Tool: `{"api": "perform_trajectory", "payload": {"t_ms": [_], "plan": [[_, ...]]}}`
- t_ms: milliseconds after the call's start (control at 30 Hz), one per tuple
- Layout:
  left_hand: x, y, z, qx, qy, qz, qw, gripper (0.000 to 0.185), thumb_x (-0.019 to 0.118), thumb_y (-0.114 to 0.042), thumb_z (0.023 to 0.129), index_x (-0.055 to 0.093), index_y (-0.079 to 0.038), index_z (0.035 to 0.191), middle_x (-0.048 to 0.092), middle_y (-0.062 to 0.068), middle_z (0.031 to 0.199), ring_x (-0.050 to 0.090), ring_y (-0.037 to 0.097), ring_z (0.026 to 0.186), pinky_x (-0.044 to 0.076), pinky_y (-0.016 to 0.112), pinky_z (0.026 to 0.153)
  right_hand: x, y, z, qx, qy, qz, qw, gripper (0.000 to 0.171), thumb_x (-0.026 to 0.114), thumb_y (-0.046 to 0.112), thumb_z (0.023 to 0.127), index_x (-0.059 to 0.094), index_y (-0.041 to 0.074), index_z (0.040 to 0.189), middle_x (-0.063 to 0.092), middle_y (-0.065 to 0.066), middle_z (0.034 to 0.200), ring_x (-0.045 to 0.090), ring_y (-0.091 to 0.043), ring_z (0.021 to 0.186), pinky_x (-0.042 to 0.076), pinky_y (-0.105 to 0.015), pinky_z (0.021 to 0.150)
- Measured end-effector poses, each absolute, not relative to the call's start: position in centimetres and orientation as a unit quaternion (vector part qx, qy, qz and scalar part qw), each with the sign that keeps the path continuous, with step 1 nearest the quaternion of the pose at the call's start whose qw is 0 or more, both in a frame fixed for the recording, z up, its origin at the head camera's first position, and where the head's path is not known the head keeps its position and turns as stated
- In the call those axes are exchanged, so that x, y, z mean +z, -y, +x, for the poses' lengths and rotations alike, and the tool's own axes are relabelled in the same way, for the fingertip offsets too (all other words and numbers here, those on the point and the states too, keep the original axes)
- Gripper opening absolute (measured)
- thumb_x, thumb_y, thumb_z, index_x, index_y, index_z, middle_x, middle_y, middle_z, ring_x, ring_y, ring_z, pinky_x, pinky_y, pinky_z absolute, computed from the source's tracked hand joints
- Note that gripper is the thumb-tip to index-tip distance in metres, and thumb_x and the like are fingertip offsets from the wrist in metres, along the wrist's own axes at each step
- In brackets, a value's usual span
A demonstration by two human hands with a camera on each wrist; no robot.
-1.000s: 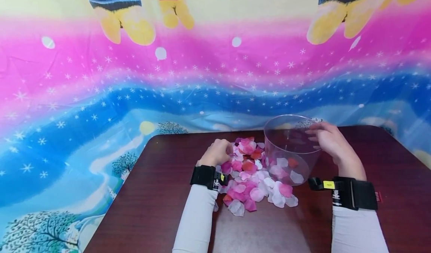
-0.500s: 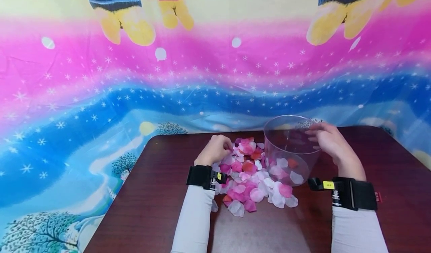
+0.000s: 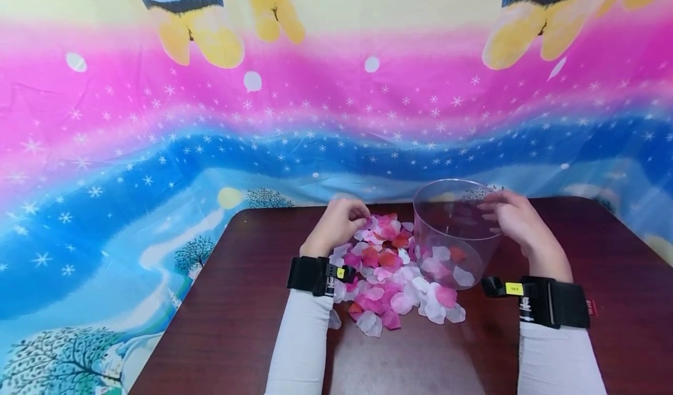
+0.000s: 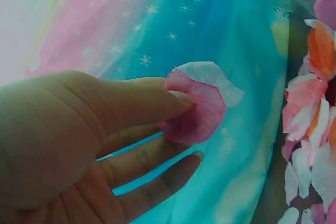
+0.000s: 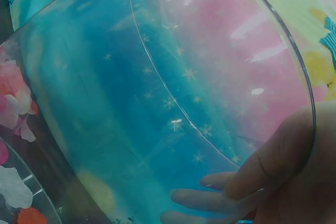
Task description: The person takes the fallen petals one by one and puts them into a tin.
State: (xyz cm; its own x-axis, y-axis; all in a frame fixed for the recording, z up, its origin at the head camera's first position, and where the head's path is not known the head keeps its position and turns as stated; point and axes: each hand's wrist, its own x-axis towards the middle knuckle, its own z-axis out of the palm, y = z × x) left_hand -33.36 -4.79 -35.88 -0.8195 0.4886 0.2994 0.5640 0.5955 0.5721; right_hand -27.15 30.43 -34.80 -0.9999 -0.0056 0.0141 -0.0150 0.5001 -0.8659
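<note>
Left hand [image 3: 339, 224] pinches petals [image 4: 202, 119]; right hand [image 3: 519, 222] grips the tub [image 3: 444, 231].
The thumb-and-finger pinch suits flimsy pieces; the hold near the rim probably steadies the tub, standing beside the pile [image 3: 381, 275] on the table [image 3: 412, 360].

Dark red-brown desk [image 3: 231, 307], rounded far corners, pale glare [image 3: 402, 363] up front. Behind it, creased pink-and-blue cloth [image 3: 326, 106] printed with snowflakes [image 3: 456, 101], trees [image 3: 65, 354], yellow legs [image 3: 217, 40].
</note>
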Motion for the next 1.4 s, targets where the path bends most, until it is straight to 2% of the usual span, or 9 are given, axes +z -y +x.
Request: {"api": "perform_trajectory", "payload": {"t_ms": [167,400,567,667,833,967,1033,1200,1400], "plan": [[-34.8,4.6,-32.8,-0.363,0.878,-0.3,0.088,0.011,0.069,-0.004,0.097,0.077,-0.009,0.103,0.075,0.003,0.097,0.069,0.013,0.085,0.055,0.027,0.078,-34.7,-30.5,-27.2,0.502,0.865,0.007,0.007,0.064,0.025,-0.002,0.093,0.022,-0.01,0.156,0.037,-0.037,0.152,0.039,-0.056,0.137,0.039,-0.066,0.107],[-33.4,3.9,-31.3,-0.393,0.84,-0.337,0.163,0.013,0.069,-0.003,0.097,0.077,-0.009,0.105,0.075,0.003,0.1,0.068,0.012,0.084,0.056,0.026,0.079,-35.0,-30.5,-27.2,0.5,0.866,0.008,0.006,0.064,0.025,-0.003,0.092,0.022,-0.01,0.156,0.037,-0.037,0.152,0.039,-0.056,0.137,0.039,-0.066,0.107],[-32.3,2.5,-29.8,-0.4,0.81,-0.382,0.196,0.012,0.068,-0.002,0.097,0.076,-0.005,0.105,0.075,0.004,0.102,0.069,0.013,0.095,0.056,0.028,0.087,-35.1,-30.7,-27.1,0.503,0.864,0.009,-0.002,0.065,0.025,-0.004,0.092,0.021,-0.01,0.156,0.036,-0.037,0.153,0.038,-0.056,0.138,0.04,-0.066,0.106],[-31.7,1.4,-29.1,-0.394,0.794,-0.411,0.212,0.011,0.069,-0.002,0.097,0.076,-0.004,0.104,0.074,0.004,0.101,0.068,0.014,0.097,0.055,0.025,0.09,-35.0,-30.7,-27.2,0.502,0.865,0.008,-0.004,0.065,0.024,-0.003,0.091,0.022,-0.009,0.156,0.036,-0.037,0.153,0.038,-0.055,0.138,0.04,-0.065,0.106],[-31.8,-0.5,-28.4,-0.375,0.777,-0.454,0.225,0.011,0.069,-0.003,0.097,0.076,-0.005,0.105,0.073,0.004,0.103,0.064,0.012,0.091,0.054,0.02,0.083,-34.8,-30.6,-27.3,0.503,0.864,0.007,-0.005,0.064,0.024,-0.002,0.092,0.023,-0.01,0.156,0.037,-0.037,0.152,0.039,-0.055,0.138,0.04,-0.065,0.107],[-32.6,-1.9,-28.0,-0.34,0.779,-0.471,0.236,0.014,0.068,-0.002,0.097,0.075,-0.006,0.108,0.072,0.004,0.108,0.063,0.014,0.098,0.05,0.018,0.088,-35.0,-30.5,-27.3,0.506,0.863,0.006,-0.008,0.065,0.024,-0.003,0.092,0.021,-0.011,0.156,0.036,-0.038,0.152,0.038,-0.056,0.139,0.039,-0.065,0.107],[-32.9,-2.4,-27.9,-0.314,0.787,-0.473,0.241,0.014,0.068,-0.003,0.097,0.075,-0.007,0.109,0.072,0.003,0.11,0.064,0.016,0.105,0.049,0.021,0.096,-35.0,-30.5,-27.2,0.505,0.863,0.005,-0.01,0.064,0.024,-0.002,0.093,0.021,-0.011,0.156,0.036,-0.038,0.152,0.038,-0.056,0.139,0.04,-0.065,0.107],[-33.4,-3.5,-28.0,-0.251,0.805,-0.475,0.25,0.015,0.068,-0.005,0.098,0.077,-0.011,0.108,0.074,0.001,0.109,0.064,0.018,0.109,0.048,0.032,0.099,-34.7,-30.4,-27.3,0.502,0.865,0.009,-0.002,0.061,0.023,0.0,0.095,0.024,-0.011,0.155,0.037,-0.038,0.152,0.039,-0.055,0.138,0.04,-0.065,0.107],[-33.7,-4.2,-27.8,-0.209,0.824,-0.47,0.239,0.019,0.066,-0.011,0.1,0.076,-0.015,0.115,0.074,-0.002,0.117,0.061,0.017,0.118,0.045,0.036,0.106,-34.8,-30.6,-27.2,0.502,0.865,0.007,0.001,0.062,0.024,-0.001,0.093,0.025,-0.011,0.154,0.037,-0.038,0.151,0.04,-0.056,0.137,0.04,-0.065,0.107]]}}
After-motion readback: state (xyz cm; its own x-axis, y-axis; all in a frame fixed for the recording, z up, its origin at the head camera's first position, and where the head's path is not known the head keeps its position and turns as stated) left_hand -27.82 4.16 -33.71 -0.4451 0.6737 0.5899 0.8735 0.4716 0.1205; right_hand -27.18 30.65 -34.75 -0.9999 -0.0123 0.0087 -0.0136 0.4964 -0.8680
